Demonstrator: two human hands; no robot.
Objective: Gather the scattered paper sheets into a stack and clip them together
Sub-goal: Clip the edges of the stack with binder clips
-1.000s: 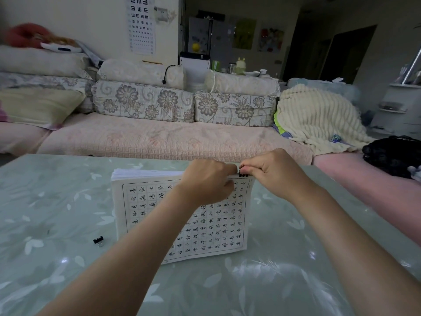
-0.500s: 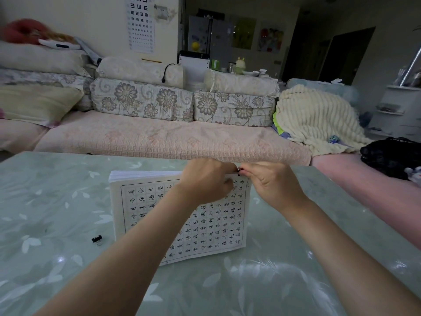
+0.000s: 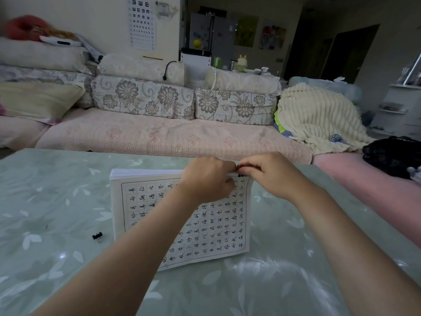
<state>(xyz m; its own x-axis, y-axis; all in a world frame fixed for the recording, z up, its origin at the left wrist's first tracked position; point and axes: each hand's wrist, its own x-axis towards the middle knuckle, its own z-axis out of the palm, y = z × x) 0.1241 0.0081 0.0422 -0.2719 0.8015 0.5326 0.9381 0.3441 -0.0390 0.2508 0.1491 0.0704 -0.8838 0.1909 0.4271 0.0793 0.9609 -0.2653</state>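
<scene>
A thick stack of white sheets (image 3: 145,208) printed with a grid of characters lies on the green table (image 3: 57,201). My left hand (image 3: 205,181) grips the stack's far edge near its right corner. My right hand (image 3: 271,174) pinches a small black binder clip (image 3: 242,175) that sits on that far right corner; most of the clip is hidden by my fingers. A second black binder clip (image 3: 97,236) lies loose on the table, left of the stack.
The table has a glossy leaf-patterned cover. Behind its far edge runs a pink sofa (image 3: 159,135) with floral cushions and a cream blanket (image 3: 319,117). A black bag (image 3: 391,156) sits at the right.
Both hands stay at the stack's far right corner; my right hand's fingers have shifted slightly on the clip. The view has moved a little.
</scene>
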